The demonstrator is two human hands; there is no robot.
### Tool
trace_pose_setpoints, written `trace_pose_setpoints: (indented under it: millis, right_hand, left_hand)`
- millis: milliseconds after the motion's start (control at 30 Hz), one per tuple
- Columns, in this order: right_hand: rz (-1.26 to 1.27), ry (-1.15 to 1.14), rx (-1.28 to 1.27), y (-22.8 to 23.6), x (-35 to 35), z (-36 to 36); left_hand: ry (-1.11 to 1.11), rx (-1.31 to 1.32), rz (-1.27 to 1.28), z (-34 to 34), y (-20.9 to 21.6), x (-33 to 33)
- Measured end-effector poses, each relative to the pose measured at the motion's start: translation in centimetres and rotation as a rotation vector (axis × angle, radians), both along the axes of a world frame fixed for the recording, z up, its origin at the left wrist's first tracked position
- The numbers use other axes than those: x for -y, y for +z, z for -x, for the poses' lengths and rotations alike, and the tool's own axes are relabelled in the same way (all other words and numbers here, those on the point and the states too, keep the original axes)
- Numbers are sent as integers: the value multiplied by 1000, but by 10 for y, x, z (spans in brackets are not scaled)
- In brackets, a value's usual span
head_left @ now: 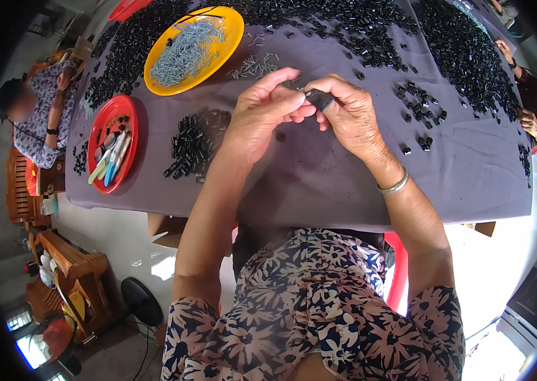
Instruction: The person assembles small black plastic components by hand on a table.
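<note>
Above the near middle of the cloth, my left hand and my right hand meet, fingertips almost touching. Both are closed in a pinch around something too small to make out. A dark cover wraps the right thumb. Left of my left wrist lies a pile of small black parts. Just beyond my left hand, loose silver screw-like pins are scattered. A yellow plate beside them is heaped with more silver pins. On the right, a loose cluster of black parts rests near my right hand.
A red plate at the left holds slim-handled tools. Large spreads of black parts cover the far side of the grey tablecloth. One person sits at the left; another person's hand reaches in from the right.
</note>
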State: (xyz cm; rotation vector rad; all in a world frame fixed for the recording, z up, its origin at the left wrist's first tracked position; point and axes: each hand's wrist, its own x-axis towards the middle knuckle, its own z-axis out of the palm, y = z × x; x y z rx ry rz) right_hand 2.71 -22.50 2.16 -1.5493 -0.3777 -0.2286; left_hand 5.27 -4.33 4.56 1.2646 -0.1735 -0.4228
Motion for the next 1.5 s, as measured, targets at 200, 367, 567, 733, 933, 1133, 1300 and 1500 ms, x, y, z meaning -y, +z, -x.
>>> trace_pose_setpoints:
  millis: [200,367,567,733,933,1133,1300,1500]
  right_hand:
    - [215,-95,166,-2,4,-4]
    - [504,-338,409,6,-1,3]
    - [513,-356,422,9,-3,4]
    - [421,-273,324,7,4,1]
    - [245,-97,51,7,6,-2]
    - [294,-122,24,-3,8,-4]
    - [127,-43,-196,0,8,-4]
    - [156,-203,-113,-7,18,-11]
  left_hand:
    - [9,41,-89,0,5,4]
    - [122,144,-126,4,5,15]
    - [123,232,-68,6,3,19]
    - [106,288,-72,6,1,18]
    - [211,503,-333,4,-3,18]
    - [203,709,-626,10,0,20]
    - [146,359,-265,4,-6,16]
    - [159,475,-550,-7,-13,-10]
